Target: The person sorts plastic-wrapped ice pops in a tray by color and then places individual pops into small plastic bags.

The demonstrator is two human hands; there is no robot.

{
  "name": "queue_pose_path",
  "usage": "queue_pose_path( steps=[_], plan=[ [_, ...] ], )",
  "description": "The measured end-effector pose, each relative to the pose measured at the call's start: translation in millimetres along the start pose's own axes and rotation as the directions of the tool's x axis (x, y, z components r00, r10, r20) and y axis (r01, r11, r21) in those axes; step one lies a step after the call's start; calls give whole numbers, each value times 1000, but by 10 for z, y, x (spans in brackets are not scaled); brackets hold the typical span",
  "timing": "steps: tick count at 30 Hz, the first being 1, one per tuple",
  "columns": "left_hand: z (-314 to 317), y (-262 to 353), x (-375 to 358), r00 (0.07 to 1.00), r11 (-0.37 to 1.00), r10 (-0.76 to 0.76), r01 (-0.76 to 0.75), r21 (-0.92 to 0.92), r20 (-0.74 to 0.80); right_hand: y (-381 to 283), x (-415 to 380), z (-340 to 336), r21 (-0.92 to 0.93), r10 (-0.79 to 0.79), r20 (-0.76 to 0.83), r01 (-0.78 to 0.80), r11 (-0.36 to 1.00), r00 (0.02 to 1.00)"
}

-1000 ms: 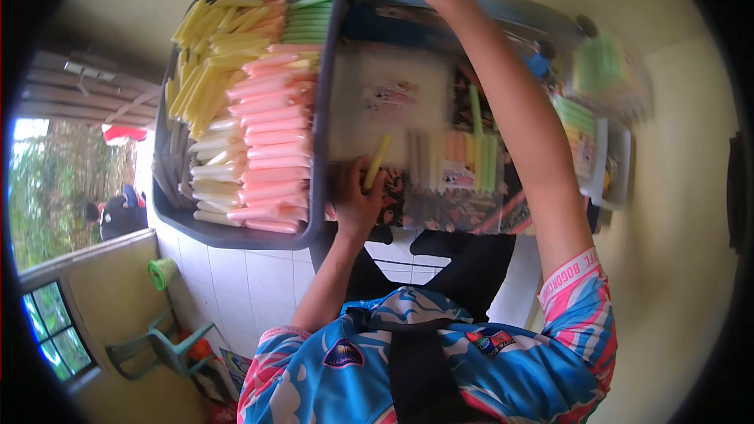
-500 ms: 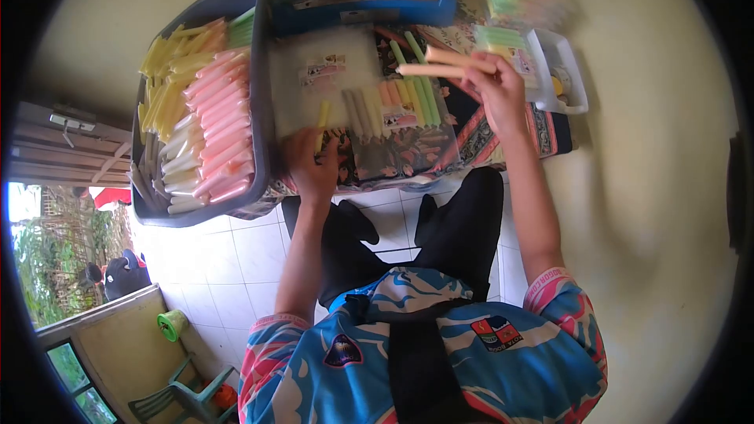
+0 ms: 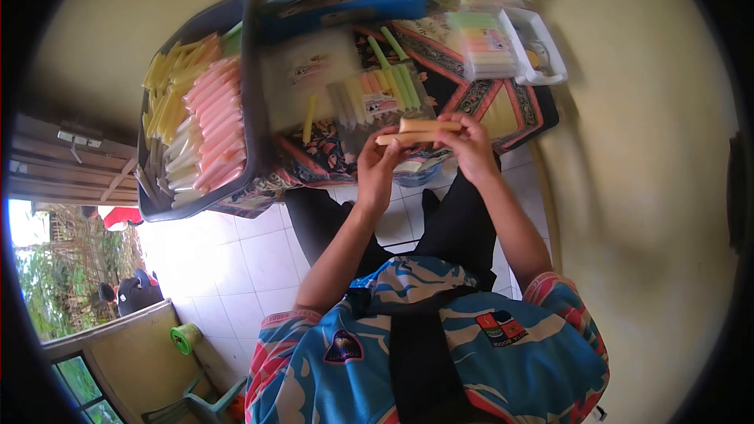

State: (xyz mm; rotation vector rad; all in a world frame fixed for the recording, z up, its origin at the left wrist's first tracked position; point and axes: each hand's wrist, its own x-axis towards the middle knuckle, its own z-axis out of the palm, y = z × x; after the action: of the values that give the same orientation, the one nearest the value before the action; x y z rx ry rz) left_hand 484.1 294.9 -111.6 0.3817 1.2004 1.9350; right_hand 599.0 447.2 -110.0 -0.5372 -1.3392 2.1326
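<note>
Two orange tube-shaped sticks (image 3: 418,132) lie side by side between my hands, above the near edge of the table. My right hand (image 3: 471,149) pinches them at their right end. At the left end, my left hand (image 3: 378,165) has its thumb and fingers closed on the lower stick. Just beyond lies a clear plastic bag (image 3: 378,102) with a printed label, holding a row of grey, cream, orange, yellow and green sticks. Two loose green sticks (image 3: 385,47) rest past it. To its left is a single yellow stick (image 3: 310,119).
A large dark tub (image 3: 250,102) of yellow, pink and white sticks stands left. Behind are a stack of clear bags (image 3: 302,71) and a blue sealer-like device (image 3: 369,8). Packed sticks (image 3: 483,47) and a white tray (image 3: 542,47) sit at right on the patterned cloth (image 3: 510,114).
My right hand has brought the orange sticks down and left, toward me. My left hand has left the yellow stick and moved right to the orange sticks. The view has shifted slightly.
</note>
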Motion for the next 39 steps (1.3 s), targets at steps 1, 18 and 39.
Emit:
queue_pose_path(
  steps=[1,18,39],
  plan=[
    [-34,-44,8,999,1000,17,-17,-14,-27,52,-65,-10,-40,32,15,-31,999,999],
    [-145,436,219,903,176,135,-427,887,408,262,-871,-371,108,93,-170,-76,991,981],
    [-347,291,290,819,-160,111,-544,824,563,313,-882,-312,-42,-31,-94,27,999,995]
  ],
)
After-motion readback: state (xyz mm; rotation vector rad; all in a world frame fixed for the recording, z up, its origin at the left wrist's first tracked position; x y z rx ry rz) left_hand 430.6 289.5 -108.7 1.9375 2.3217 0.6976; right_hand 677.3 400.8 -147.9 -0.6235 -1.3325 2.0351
